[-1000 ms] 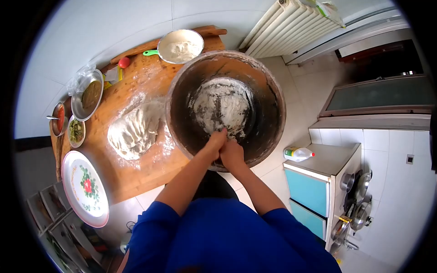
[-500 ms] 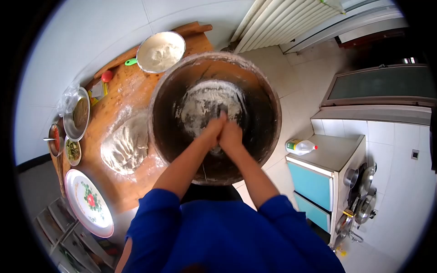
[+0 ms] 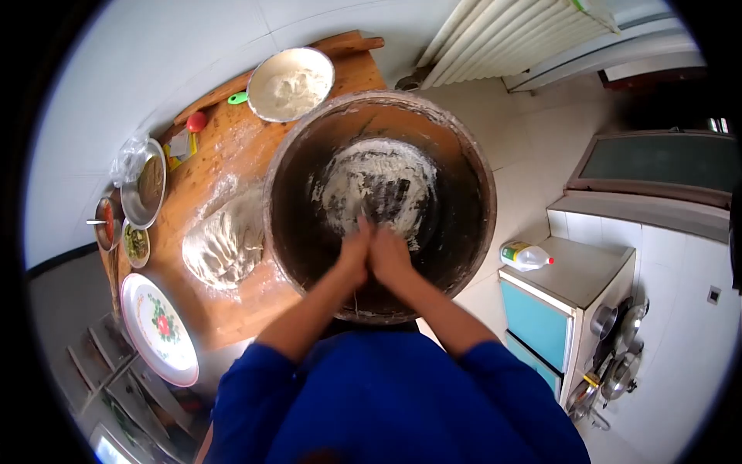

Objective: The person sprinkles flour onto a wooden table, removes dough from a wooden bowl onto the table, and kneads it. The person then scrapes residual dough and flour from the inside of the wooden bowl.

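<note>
Inside a large, deep brown basin, both my hands are close together over its floor. Dry white flour coats the basin's bottom in a patchy ring, with dark bare spots showing. My left hand and my right hand are closed side by side near the flour's lower edge. A small greyish tip shows just beyond the fingers, too blurred to name. Which hand grips it is hidden. To the left of the basin, a big lump of dough lies on the floured wooden table.
A white bowl of flour stands behind the basin. Along the table's left are a metal bowl, a red-filled bowl, a small dish and a flowered tray. Right stands a cabinet with a bottle.
My hands have drawn back toward my body across the basin's floor. A larger dark bare patch shows in the flour. The whole view has shifted slightly.
</note>
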A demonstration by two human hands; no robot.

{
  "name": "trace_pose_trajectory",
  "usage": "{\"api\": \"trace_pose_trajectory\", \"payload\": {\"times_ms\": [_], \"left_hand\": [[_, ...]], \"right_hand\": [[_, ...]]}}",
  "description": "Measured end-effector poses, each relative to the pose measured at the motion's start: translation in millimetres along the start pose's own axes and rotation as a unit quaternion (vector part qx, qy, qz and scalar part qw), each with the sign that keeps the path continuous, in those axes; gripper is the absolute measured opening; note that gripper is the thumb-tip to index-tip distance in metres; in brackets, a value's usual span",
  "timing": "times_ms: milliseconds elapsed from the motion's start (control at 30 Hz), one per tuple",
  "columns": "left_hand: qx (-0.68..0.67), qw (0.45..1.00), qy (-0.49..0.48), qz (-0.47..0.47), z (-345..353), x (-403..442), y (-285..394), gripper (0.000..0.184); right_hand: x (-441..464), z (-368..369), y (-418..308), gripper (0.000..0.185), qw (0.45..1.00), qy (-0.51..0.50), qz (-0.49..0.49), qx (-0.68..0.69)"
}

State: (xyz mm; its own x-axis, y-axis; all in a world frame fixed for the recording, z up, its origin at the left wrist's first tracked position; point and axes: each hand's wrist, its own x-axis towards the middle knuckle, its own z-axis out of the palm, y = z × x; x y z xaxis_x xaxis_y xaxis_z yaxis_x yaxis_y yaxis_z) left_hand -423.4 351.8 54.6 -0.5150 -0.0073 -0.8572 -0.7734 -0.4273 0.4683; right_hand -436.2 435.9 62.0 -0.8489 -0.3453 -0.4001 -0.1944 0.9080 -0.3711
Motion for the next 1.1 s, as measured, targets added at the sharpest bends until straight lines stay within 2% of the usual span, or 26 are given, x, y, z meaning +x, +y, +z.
{"api": "trace_pose_trajectory", "payload": {"times_ms": [33, 100, 133, 167, 200, 267, 333, 400, 433, 467, 500, 533, 567, 600, 667, 700, 733, 800, 867, 900, 967, 1033, 1067, 1100], "left_hand": [[-0.071, 0.997, -0.032, 0.011, -8, 34, 14, 0.046], [-0.111, 0.991, -0.069, -0.026, -15, 37, 30, 0.036], [-0.085, 0.995, -0.038, -0.022, -15, 22, 18, 0.041], [-0.030, 0.999, -0.009, -0.044, -18, 1, -8, 0.041], [0.015, 0.998, 0.021, -0.062, -17, -11, -27, 0.040], [-0.059, 0.996, 0.058, -0.039, -16, -9, -12, 0.042], [-0.187, 0.982, -0.006, -0.029, -25, 26, 24, 0.045], [-0.170, 0.984, 0.007, -0.043, -19, 15, 23, 0.044], [-0.135, 0.988, 0.015, -0.069, -12, 4, 14, 0.044], [-0.125, 0.990, 0.043, -0.041, -3, 10, -32, 0.043], [-0.021, 0.998, 0.056, -0.025, 0, 43, -85, 0.044], [0.087, 0.994, 0.072, -0.006, -4, 27, -68, 0.045], [0.022, 0.993, 0.112, 0.036, 8, 15, -49, 0.049], [0.021, 0.993, 0.109, 0.041, -2, 13, -15, 0.049], [-0.148, 0.989, 0.003, -0.014, -17, 26, 42, 0.049], [-0.085, 0.994, 0.039, -0.049, -16, 22, 47, 0.050], [-0.091, 0.994, 0.032, -0.048, -11, 14, 31, 0.050], [-0.006, 1.000, 0.008, -0.019, 4, -8, -22, 0.049], [-0.110, 0.992, -0.051, -0.046, 28, -15, -46, 0.046], [-0.108, 0.991, -0.059, -0.050, 41, -17, -44, 0.046], [-0.185, 0.960, -0.193, -0.078, 68, -17, -30, 0.046], [-0.199, 0.961, -0.186, -0.051, 92, -14, -30, 0.048], [-0.208, 0.963, -0.172, -0.021, 103, -10, -28, 0.050], [-0.193, 0.976, -0.096, -0.025, 114, -5, -27, 0.055]], "right_hand": [[25, 1, 0, 0.025, 0.998, 0.026, -0.058, -0.029], [19, 6, -4, 0.030, 0.999, -0.005, -0.044, -0.031], [20, 3, -7, 0.037, 0.999, -0.022, -0.023, -0.032], [-14, 2, -8, 0.035, 0.998, -0.026, -0.055, -0.035], [-37, 1, -17, 0.031, 0.999, -0.050, -0.007, -0.020], [-20, 0, -12, 0.038, 0.992, 0.009, -0.112, -0.055], [42, -2, -18, 0.052, 0.987, -0.070, -0.113, -0.088], [39, -14, -27, 0.064, 0.989, -0.096, -0.082, -0.074], [10, -15, -16, 0.062, 0.985, -0.086, -0.114, -0.097], [-19, -15, -4, 0.059, 0.979, -0.074, -0.146, -0.121], [-42, 0, 9, 0.057, 0.981, -0.051, -0.140, -0.121], [-30, -8, 3, 0.057, 0.979, -0.046, -0.149, -0.130], [-20, -14, -4, 0.056, 0.981, -0.047, -0.141, -0.121], [-4, -18, -13, 0.055, 0.984, -0.045, -0.133, -0.111], [32, -13, -21, 0.055, 0.986, -0.050, -0.112, -0.109], [29, 0, -10, 0.053, 0.988, -0.017, -0.125, -0.092], [20, 6, -2, 0.050, 0.987, 0.014, -0.140, -0.074], [-33, -5, -2, 0.044, 0.994, -0.026, -0.070, -0.085], [-49, -20, 16, 0.043, 0.993, -0.053, -0.024, -0.098], [-45, -33, 32, 0.044, 0.992, -0.060, 0.010, -0.107], [-36, -47, 59, 0.045, 0.989, -0.066, 0.044, -0.122], [-25, -56, 79, 0.046, 0.997, -0.007, 0.068, -0.021], [-19, -56, 87, 0.046, 0.998, -0.007, 0.063, -0.023], [-16, -59, 89, 0.046, 0.997, -0.018, 0.045, -0.063]]}}
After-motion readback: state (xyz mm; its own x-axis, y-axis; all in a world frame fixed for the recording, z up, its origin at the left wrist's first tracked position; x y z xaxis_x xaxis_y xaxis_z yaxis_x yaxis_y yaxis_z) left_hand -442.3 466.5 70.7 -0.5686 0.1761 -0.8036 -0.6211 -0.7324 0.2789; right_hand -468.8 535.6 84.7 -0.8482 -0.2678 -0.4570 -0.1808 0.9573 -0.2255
